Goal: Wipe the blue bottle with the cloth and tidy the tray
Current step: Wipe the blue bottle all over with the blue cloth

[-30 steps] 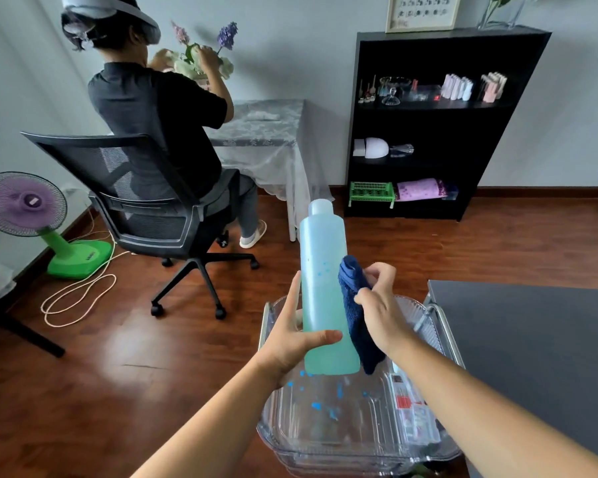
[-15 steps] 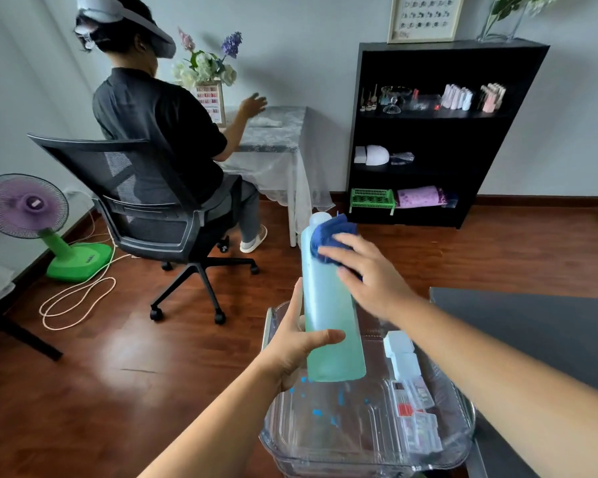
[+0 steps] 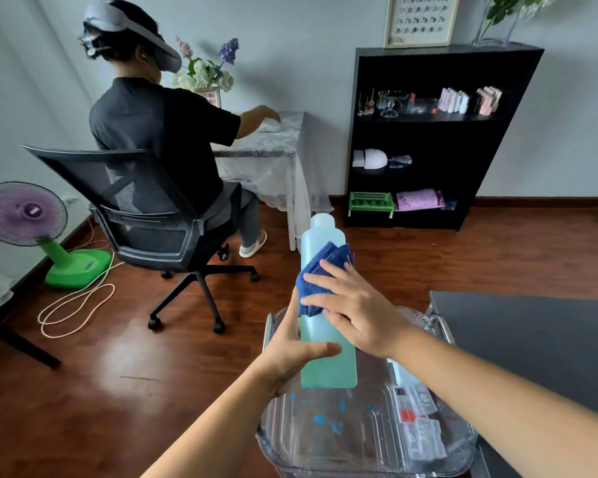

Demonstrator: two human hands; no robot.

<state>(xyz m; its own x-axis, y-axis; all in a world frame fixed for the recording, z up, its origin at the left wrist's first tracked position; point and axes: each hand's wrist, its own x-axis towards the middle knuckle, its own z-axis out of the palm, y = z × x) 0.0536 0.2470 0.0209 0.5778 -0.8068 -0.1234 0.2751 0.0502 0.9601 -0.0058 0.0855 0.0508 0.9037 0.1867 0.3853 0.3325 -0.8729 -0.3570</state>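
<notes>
Upright, left hand (image 3: 292, 353) grips blue bottle (image 3: 325, 326); right hand (image 3: 356, 312) presses cloth (image 3: 316, 274) against it.

Soft daylight, glare on the floor (image 3: 125, 357), edges bowed by wide-angle.

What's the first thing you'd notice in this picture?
Right in the middle, a left hand holds a tall blue bottle upright above a clear tray, while the right hand presses a dark blue cloth against it. Behind, to the left, a person sits in a black chair.
</notes>
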